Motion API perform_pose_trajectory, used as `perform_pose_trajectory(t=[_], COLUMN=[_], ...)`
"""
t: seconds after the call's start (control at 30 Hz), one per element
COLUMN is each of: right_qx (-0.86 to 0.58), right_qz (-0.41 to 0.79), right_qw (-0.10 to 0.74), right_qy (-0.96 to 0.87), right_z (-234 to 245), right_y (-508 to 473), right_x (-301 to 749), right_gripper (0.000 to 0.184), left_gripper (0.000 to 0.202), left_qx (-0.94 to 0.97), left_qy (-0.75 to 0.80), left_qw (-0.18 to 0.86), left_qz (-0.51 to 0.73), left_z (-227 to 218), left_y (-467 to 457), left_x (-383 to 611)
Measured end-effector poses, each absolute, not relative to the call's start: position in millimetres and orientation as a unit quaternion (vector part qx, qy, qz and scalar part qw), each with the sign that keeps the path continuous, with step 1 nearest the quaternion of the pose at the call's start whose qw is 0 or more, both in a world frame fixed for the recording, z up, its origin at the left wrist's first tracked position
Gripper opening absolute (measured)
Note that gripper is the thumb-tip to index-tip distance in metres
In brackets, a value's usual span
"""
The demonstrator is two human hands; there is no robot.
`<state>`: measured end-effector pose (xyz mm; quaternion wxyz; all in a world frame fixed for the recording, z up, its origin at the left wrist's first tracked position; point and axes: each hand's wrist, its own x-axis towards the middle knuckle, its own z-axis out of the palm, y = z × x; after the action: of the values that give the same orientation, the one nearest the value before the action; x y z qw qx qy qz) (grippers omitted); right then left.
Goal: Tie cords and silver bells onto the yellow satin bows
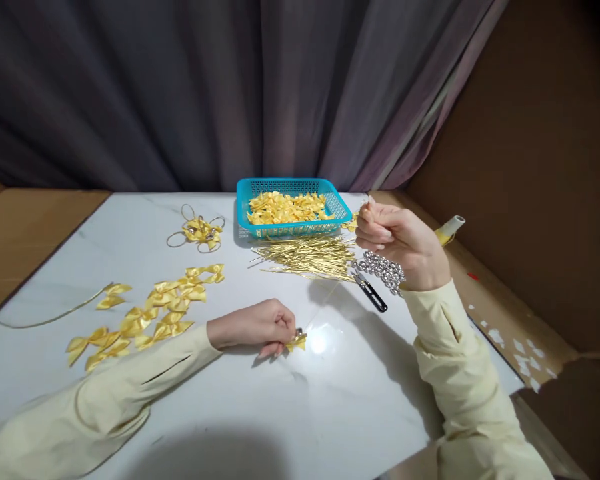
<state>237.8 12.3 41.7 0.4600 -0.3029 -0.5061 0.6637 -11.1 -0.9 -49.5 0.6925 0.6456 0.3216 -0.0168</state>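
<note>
My left hand (254,325) rests on the white table (300,400), fingers pinched on a small yellow ribbon bow (297,342) with a silver bead at its middle. My right hand (400,243) is raised above the table near the basket, fingers closed on the end of a thin gold thread that runs down toward the bow. Just below that hand lies a heap of silver beads (381,270) and a small black snipper (371,293). A pile of gold wire pieces (307,255) lies in front of the blue basket (245,200).
The blue basket holds several yellow bows (285,208). More loose bows (150,313) lie at the left, and a bunch of strung bows with gold loops (200,231) sits further back. A yellow tube (449,231) lies at the right edge. Dark curtains hang behind; cardboard stands at the right.
</note>
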Motion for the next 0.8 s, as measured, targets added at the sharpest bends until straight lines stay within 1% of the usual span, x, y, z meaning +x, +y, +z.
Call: perform_pose_trajectory(t=[0.1, 0.37, 0.5, 0.6, 0.7, 0.8], right_qx=[-0.316, -0.333, -0.369, -0.391, -0.397, -0.388], right_qz=[0.646, 0.63, 0.581, 0.555, 0.559, 0.552], right_qw=[0.453, 0.467, 0.481, 0.499, 0.516, 0.525], right_qy=[-0.527, -0.524, -0.543, -0.539, -0.513, -0.519], right_z=[42, 39, 38, 40, 44, 51], right_y=[12, 15, 17, 17, 12, 3], right_x=[240, 248, 249, 252, 258, 263], right_gripper=[0.019, 0.021, 0.023, 0.02, 0.014, 0.018], left_gripper=[0.012, 0.01, 0.011, 0.015, 0.022, 0.024], left_qx=[0.653, 0.664, 0.674, 0.702, 0.739, 0.763], left_qy=[0.326, 0.33, 0.33, 0.338, 0.353, 0.353], left_qw=[0.683, 0.67, 0.661, 0.626, 0.574, 0.542], left_qz=[-0.02, -0.025, -0.008, 0.008, 0.015, 0.015], left_z=[-50, -52, -48, -38, -25, -13], left_y=[0, -1, -1, -1, -2, -4], left_x=[-12, -12, -13, -15, -16, -17])
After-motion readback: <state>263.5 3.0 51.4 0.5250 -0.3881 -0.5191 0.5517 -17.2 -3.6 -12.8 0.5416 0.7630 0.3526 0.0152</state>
